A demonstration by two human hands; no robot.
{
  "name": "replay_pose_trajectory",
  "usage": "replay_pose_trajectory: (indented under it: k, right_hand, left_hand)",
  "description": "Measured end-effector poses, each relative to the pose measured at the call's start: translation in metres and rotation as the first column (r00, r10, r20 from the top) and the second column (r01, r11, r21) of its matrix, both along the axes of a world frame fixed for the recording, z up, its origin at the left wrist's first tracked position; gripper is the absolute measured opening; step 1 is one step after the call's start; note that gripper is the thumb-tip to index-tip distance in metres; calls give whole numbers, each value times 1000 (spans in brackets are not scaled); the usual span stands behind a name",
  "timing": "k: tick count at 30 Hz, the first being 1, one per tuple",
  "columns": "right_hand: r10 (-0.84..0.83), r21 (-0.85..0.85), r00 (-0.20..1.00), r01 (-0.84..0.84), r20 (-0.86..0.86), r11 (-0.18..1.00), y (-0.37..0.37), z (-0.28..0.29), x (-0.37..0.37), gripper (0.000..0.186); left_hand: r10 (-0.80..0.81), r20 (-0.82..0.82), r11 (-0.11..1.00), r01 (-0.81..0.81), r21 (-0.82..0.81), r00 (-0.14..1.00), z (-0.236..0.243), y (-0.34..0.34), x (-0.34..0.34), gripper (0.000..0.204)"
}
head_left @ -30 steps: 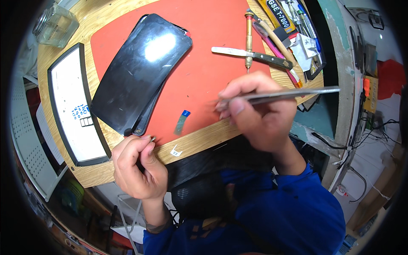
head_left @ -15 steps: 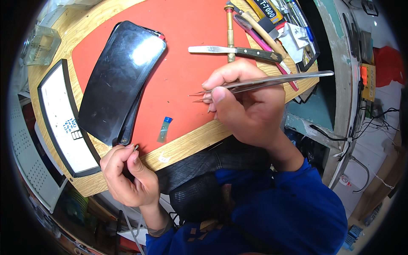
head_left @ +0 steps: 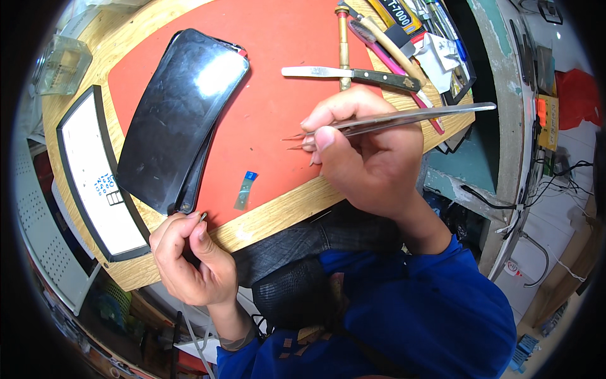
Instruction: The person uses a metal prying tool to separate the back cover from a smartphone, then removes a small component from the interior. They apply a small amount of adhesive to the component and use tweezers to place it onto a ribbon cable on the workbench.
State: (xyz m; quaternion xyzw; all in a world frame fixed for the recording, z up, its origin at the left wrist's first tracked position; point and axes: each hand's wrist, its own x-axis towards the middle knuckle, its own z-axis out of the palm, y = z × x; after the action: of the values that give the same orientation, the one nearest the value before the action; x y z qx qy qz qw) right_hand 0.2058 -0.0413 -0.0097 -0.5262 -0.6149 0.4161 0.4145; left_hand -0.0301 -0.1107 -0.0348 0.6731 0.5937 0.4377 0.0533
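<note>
My right hand (head_left: 372,148) grips a pair of metal tweezers (head_left: 404,118); their two fine tips stick out to the left above the red mat, slightly apart with nothing between them. Near the lower left table edge, my left hand (head_left: 194,259) pinches a tiny part (head_left: 202,216) between thumb and forefinger, too small to name. Just beyond those fingers lies a black phone-like device (head_left: 180,120) with a glossy screen, its screen panel offset from the frame beneath. A small clear strip with a blue end (head_left: 246,191) rests on the mat between my hands.
A spatula knife (head_left: 353,74) crosses a brass rod (head_left: 343,47) on the red mat (head_left: 278,31). Brushes, pens and a black tray (head_left: 464,85) crowd the right corner. At left are a white board with a black frame (head_left: 95,151) and a glass jar (head_left: 65,65).
The tweezer tips have closed up slightly. Otherwise both hands keep nearly the same place, and the view has shifted a little.
</note>
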Motion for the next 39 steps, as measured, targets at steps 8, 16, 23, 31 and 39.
replay_pose_trajectory:
  k: [8,16,23,31,39]
  right_hand:
    - [-126,-100,954,102,-273,990,-6,6,-10,6]
    - [115,158,989,-99,-93,982,-16,0,-29,9]
    - [126,145,989,-113,-82,983,-14,2,-32,9]
    - [184,88,983,-185,18,979,-13,8,-27,7]
    - [175,95,985,-174,1,980,-13,7,-29,7]
  left_hand:
    - [-16,25,1000,16,-5,1000,3,1,1,8]
    - [-26,-52,999,24,-47,998,10,5,1,13]
    - [-36,-24,998,35,-53,999,11,6,4,14]
    - [-42,-37,997,40,-63,998,11,7,3,15]
    - [-41,-43,997,38,-62,998,11,7,4,14]
